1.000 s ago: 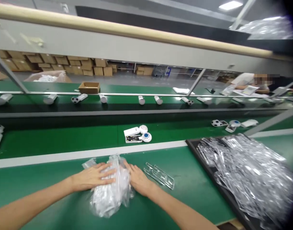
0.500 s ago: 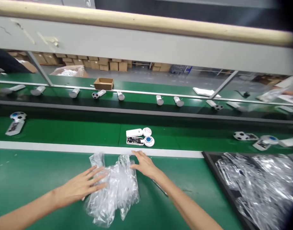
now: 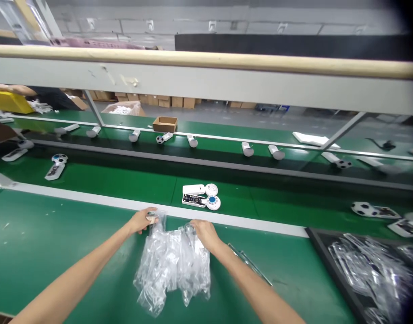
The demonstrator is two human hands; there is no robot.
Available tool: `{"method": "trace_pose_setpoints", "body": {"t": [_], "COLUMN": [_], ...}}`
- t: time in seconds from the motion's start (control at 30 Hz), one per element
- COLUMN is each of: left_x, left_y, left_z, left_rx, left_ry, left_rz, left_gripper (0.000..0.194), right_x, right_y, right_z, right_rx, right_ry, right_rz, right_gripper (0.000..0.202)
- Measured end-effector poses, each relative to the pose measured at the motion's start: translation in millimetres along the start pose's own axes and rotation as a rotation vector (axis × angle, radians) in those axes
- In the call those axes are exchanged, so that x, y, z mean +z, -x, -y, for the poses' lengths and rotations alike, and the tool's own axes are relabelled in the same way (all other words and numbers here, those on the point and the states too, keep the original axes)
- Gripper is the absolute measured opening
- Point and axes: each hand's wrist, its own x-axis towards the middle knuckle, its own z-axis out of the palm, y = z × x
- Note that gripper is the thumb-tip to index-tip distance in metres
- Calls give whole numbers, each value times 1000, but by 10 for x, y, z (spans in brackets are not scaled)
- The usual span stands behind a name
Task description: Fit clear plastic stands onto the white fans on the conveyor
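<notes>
Green worktop (image 3: 74, 234) borders a green belt (image 3: 125, 182). Directly before me, over the worktop, is a crumpled bundle of clear plastic (image 3: 174, 263); my left hand (image 3: 141, 221) pinches its upper left corner, my right hand (image 3: 204, 233) its upper right edge. Rightward sits a black tray (image 3: 332, 270) of transparent pieces (image 3: 365, 265).

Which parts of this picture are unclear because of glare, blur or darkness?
In the head view, bright highlights streak the clear plastic bags; in the same view, the clear plastic pieces blur toward the right edge, where the upper corner is black.
</notes>
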Motion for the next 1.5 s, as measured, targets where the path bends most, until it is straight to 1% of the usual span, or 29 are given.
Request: {"method": "trace_pose_setpoints", "body": {"t": [0.1,0.13,0.17,0.27,0.37,0.47,0.57,0.6,0.67,0.7,0.73,0.77,0.83,0.9,0.93,0.97,1.03,1.07,1.1,1.2,1.23,1.33,1.37,1.47,1.5], "left_x": [17,25,31,8,-86,-209,-288,-294,-278,-259,-236,-214,-182,-176,-181,-189,-203,-206,-207,-193,-186,-163,-154,-126,-117], "left_y": [-99,-118,-131,-145,-126,-96,-90,-98,-125,-142,-158,-173,-195,-206,-208,-209,-207,-203,-197,-168,-159,-158,-168,-207,-215], "left_z": [-46,-49,-44,13,117,236,323,337,340,330,315,297,256,222,211,205,213,224,238,269,267,214,186,116,107], "left_rx": [39,46,52,95,167,207,233,242,253,254,251,245,230,227,232,239,247,247,245,252,262,294,298,305,313], "left_ry": [-9,-13,-18,-18,15,76,145,164,183,180,170,154,117,82,67,54,34,29,26,25,22,-19,-38,-75,-77], "left_rz": [-18,-29,-38,-47,-41,-4,62,85,128,149,163,166,129,51,11,-23,-67,-75,-76,-65,-65,-61,-55,-38,-42], "left_gripper": [24,16,13,19,18,16,15,19,35,40,41,38,22,11,11,13,16,16,16,18,22,38,36,8,4], "right_x": [-57,-85,-117,-235,-376,-551,-791,-882,-1045,-1099,-1121,-1104,-943,-646,-476,-310,-31,69,143,241,251,273,284,310,309], "right_y": [24,23,20,24,76,194,350,397,469,489,498,495,453,362,299,230,83,15,-47,-168,-188,-204,-203,-204,-205], "right_z": [103,142,183,330,534,806,1146,1266,1490,1581,1651,1697,1711,1638,1582,1520,1406,1362,1329,1294,1299,1334,1348,1386,1400], "right_rx": [30,38,45,72,121,179,205,193,155,142,137,140,168,209,228,248,291,310,323,321,312,281,269,228,214], "right_ry": [31,39,47,71,104,142,169,165,121,79,26,-35,-138,-179,-171,-156,-115,-93,-71,-20,-10,4,7,10,7], "right_rz": [-93,-121,-147,-222,-298,-381,-494,-542,-610,-605,-558,-468,-194,60,122,149,159,166,176,195,192,160,147,107,90], "right_gripper": [30,29,28,27,23,21,19,19,18,18,17,16,15,11,13,24,50,58,59,40,35,31,28,19,19]}}
